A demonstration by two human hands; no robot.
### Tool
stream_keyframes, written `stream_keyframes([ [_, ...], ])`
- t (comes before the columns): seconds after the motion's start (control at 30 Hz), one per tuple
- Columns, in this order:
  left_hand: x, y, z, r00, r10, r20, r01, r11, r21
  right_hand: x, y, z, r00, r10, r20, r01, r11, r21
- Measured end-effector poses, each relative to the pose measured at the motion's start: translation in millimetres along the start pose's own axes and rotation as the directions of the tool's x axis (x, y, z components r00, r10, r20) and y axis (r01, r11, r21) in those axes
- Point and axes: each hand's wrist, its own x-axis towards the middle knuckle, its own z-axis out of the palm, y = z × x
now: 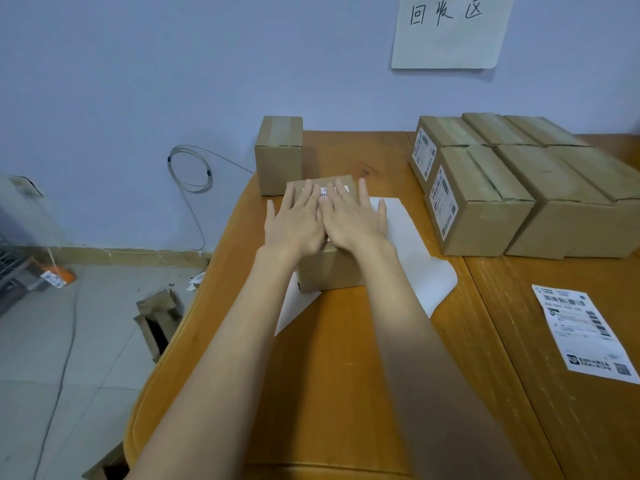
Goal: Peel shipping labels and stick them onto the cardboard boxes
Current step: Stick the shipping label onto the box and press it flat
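— Both palms are flat on the job: my left hand [294,221] and my right hand [353,218] lie side by side, fingers straight, pressing the label [324,192] down onto the top of the cardboard box [329,268] in front of me. Nothing is clenched or pinched.

— What could spoil it from here?

— I'd guess a crease or an air pocket, if my hands sweep unevenly. The box also sits on loose white backing paper [415,258], which looks slick, so a hard push might skid it across the wooden table [346,375]. Lifting off too soon could leave a corner curling up.

— Can you read anything?

— Little. Only a sliver of barcode shows between my fingers. The spare label [585,336] lying to my right carries barcodes and a QR code, its text too small to make out. Two of the stacked boxes [485,202] already wear labels on their ends, equally unreadable. The sheet on the wall [450,29] is handwritten: 回收区.
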Motion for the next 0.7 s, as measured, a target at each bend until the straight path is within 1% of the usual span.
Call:
stream_keyframes([
  [0.1,0.3,-1.1,-0.2,1.000,-0.010,0.007,0.010,1.000,0.021,2.7,-1.8,-0.7,0.999,0.005,0.049,-0.003,0.999,-0.045],
  [0.17,1.9,0.0,-1.5,1.000,-0.022,0.015,0.022,0.999,0.032,4.4,-0.6,-0.7,0.999,0.028,0.040,-0.026,0.999,-0.043],
  [0.23,5.2,3.7,-5.4,1.000,-0.027,-0.009,0.027,0.999,0.044,6.2,3.1,-1.2,0.997,0.074,0.025,-0.072,0.996,-0.050],
  [0.33,9.4,6.6,-4.7,0.996,-0.033,-0.081,0.029,0.998,-0.051,7.4,7.4,-2.4,0.995,0.091,0.044,-0.085,0.989,-0.118],
  [0.43,6.4,3.2,5.5,0.997,-0.027,-0.076,0.016,0.988,-0.151,4.8,6.6,-0.8,0.996,0.079,0.032,-0.075,0.991,-0.113],
  [0.57,5.0,1.0,5.9,0.995,-0.032,-0.093,0.020,0.993,-0.120,1.4,3.5,0.2,0.998,0.059,0.008,-0.057,0.992,-0.110],
  [0.7,-1.6,5.8,4.1,0.979,-0.053,-0.199,0.032,0.993,-0.110,-6.6,4.9,-1.8,0.996,-0.033,-0.088,0.022,0.993,-0.113],
])
